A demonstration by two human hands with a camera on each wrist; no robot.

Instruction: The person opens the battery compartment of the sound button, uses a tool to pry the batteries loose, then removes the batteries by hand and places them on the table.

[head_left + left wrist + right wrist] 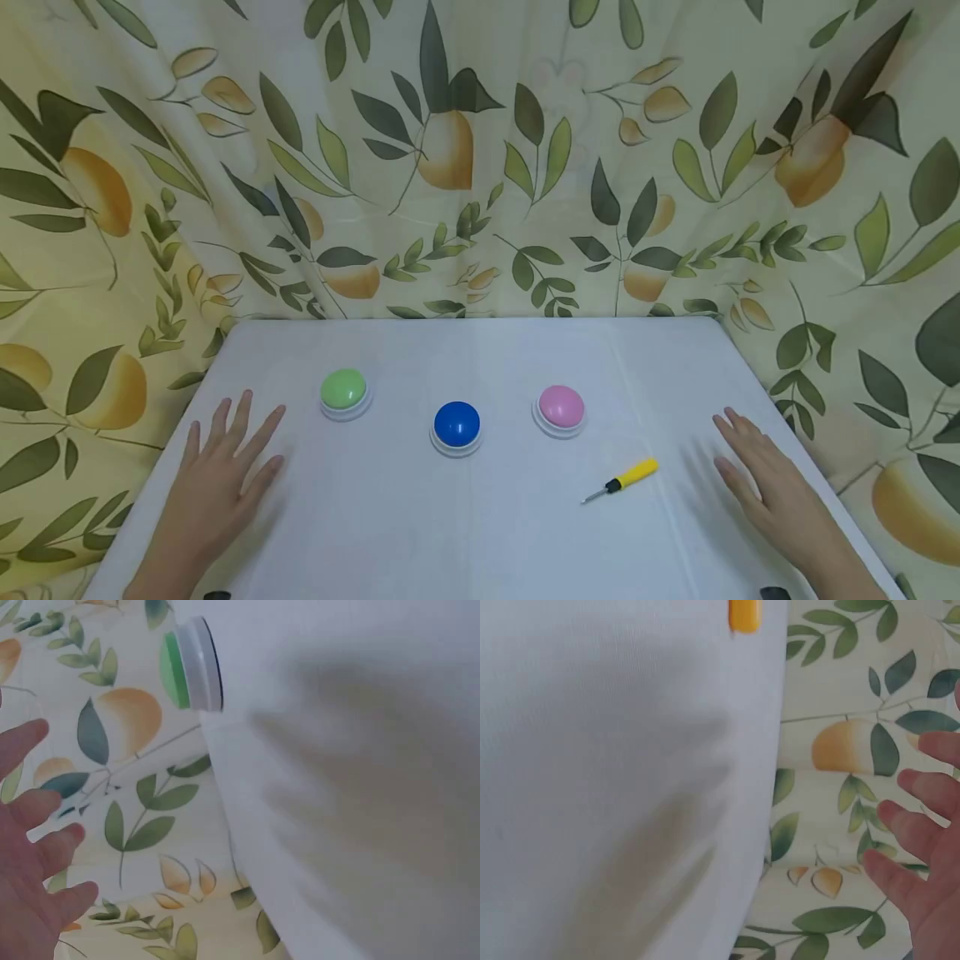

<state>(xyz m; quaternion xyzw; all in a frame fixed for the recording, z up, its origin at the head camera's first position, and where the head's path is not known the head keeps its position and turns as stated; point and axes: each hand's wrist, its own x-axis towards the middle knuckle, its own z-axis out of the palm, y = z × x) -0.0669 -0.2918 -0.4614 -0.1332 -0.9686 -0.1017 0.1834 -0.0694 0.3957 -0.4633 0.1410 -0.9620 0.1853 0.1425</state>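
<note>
My left hand [217, 479] hovers over the table's left side with its fingers spread and holds nothing. Nearest to it is a green domed push button [343, 390] on a white round base, also seen side-on as a green button [187, 666] in the left wrist view. Over the right side, my right hand [776, 492] is held with fingers straight and nothing in it. To its left lies a small screwdriver [630, 477] with a yellow handle, its metal tip pointing left and toward me. Only the yellow handle end [745, 615] shows in the right wrist view.
A blue push button [457, 427] sits mid-table, and a pink push button [561, 408] stands right of it, both on white bases. The white table [420, 533] ends at a back edge, with a leaf-and-fruit patterned curtain [480, 233] behind and at the sides.
</note>
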